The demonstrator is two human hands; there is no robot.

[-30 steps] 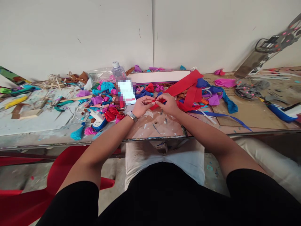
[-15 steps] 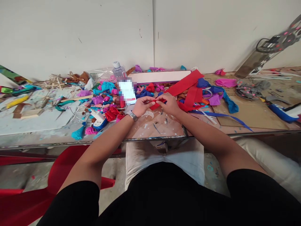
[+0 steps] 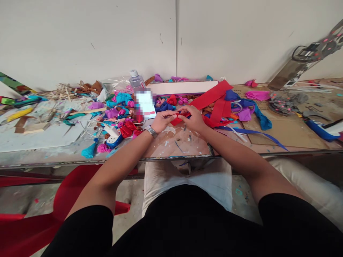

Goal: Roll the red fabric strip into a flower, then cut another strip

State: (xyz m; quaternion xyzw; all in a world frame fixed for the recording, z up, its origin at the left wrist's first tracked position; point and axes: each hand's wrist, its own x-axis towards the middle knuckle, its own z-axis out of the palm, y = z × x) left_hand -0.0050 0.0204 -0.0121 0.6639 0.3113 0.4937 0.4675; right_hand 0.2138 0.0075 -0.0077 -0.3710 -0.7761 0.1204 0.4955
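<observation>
Littered bench (image 3: pixel 184 148) on my feed
I see crumpled coloured scraps (image 3: pixel 122 99) heaped midway, a pale sheet (image 3: pixel 43 142) left, cardboard (image 3: pixel 289 132) right, a power strip (image 3: pixel 114 142) near the front edge.

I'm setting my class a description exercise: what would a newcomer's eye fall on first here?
Probably the broad red strips, lying just beyond and to the right of the right hand, whose fingertips meet those of the left hand mid-picture. Next might come the bright white screen, just left of the hands, and the large red shape below the table edge, lower left.
</observation>
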